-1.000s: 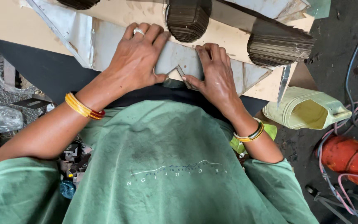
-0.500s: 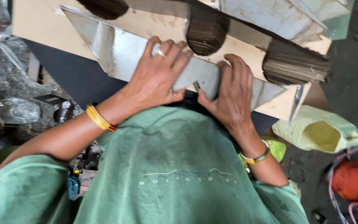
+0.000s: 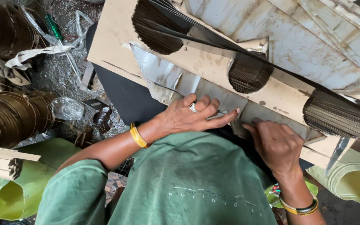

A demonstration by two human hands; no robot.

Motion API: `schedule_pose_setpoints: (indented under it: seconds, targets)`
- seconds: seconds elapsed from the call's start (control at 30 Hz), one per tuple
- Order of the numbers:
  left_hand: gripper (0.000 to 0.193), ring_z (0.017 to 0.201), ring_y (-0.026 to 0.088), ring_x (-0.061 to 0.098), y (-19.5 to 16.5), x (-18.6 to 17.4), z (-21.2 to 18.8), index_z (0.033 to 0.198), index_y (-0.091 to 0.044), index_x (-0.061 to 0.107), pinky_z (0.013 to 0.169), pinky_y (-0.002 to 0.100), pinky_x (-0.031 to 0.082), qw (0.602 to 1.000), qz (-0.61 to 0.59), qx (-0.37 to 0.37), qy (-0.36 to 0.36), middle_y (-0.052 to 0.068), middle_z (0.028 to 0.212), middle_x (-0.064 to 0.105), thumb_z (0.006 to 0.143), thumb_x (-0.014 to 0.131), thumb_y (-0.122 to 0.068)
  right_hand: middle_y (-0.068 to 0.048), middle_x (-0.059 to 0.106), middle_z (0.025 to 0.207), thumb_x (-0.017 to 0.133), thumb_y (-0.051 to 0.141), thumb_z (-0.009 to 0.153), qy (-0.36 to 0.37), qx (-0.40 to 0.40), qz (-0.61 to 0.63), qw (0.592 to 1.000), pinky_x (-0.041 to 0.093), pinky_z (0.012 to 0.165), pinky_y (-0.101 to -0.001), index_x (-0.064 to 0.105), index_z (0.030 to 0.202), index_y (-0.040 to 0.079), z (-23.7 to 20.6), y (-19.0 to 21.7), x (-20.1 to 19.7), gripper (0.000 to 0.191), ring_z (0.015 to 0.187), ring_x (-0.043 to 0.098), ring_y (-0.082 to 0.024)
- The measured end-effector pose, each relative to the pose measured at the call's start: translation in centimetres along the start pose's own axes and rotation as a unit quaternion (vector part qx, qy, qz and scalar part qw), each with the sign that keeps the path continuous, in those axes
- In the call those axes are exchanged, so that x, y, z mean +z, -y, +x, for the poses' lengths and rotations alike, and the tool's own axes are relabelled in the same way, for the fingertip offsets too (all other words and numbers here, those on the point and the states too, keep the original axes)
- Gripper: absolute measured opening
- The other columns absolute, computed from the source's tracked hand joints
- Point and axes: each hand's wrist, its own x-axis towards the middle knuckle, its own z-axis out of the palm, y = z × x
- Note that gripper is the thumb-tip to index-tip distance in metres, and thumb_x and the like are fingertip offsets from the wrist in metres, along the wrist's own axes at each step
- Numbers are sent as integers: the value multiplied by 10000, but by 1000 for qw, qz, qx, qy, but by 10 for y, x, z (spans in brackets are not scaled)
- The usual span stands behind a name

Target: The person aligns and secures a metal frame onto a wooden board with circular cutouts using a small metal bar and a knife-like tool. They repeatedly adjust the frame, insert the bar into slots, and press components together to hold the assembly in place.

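A shiny, bent metal sheet (image 3: 167,79) lies along a pale wooden board (image 3: 113,37) in front of me. My left hand (image 3: 190,116), with a ring and a yellow bangle, lies flat on the sheet's near edge, fingers stretched to the right and pressing down. My right hand (image 3: 276,143), with bangles at the wrist, sits just right of it, fingers curled onto the same sheet. The fingertips of both hands almost meet. My green shirt hides the sheet's nearest edge.
Stacks of thin dark metal pieces (image 3: 248,73) stand on the board, one more at far left (image 3: 157,31) and one at right (image 3: 342,114). Large worn metal sheets (image 3: 313,37) lie behind. Brown disc coils (image 3: 13,116), a green-handled screwdriver (image 3: 54,27) and green bags (image 3: 17,183) crowd the left.
The view has swung so more of the board and sheet shows at left. My left hand has stretched out flat toward the right hand; both stay on the sheet.
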Motion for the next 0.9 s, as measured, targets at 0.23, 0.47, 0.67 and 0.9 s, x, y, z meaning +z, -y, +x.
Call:
schedule_pose_setpoints:
  seconds: [0.23,0.47,0.67,0.9]
  targets:
    - [335,1062,160,647,92,-61,-23,1328,-103,624,925,369,444,995,-40,-57,77,38,1178,657,1010,658,-204,-81,660,765,825,123,938,-18,24,4,1000,459,616,-306,724,903,21,-11,-4,-17,148,661,645,-209]
    - [197,1032,242,615,188,-70,-18,1098,-35,663,944,402,455,977,-148,-152,15,73,1064,641,958,794,9,-72,683,768,752,187,1053,-57,16,-29,998,442,613,-267,726,935,7,29,-17,-29,217,657,645,-179]
    - [239,1021,285,597,200,-57,4,1115,-29,676,883,349,459,970,-107,-216,13,99,1075,619,900,720,63,-78,623,715,815,285,1046,-62,56,-138,987,398,557,-296,750,921,28,56,-23,-34,293,571,585,-217]
    - [245,974,283,626,209,-56,3,1125,-43,688,840,358,482,968,-107,-225,-4,91,1052,649,905,727,58,-86,644,774,762,268,1096,-68,22,-139,988,418,644,-287,693,922,27,68,-28,-29,305,686,616,-231]
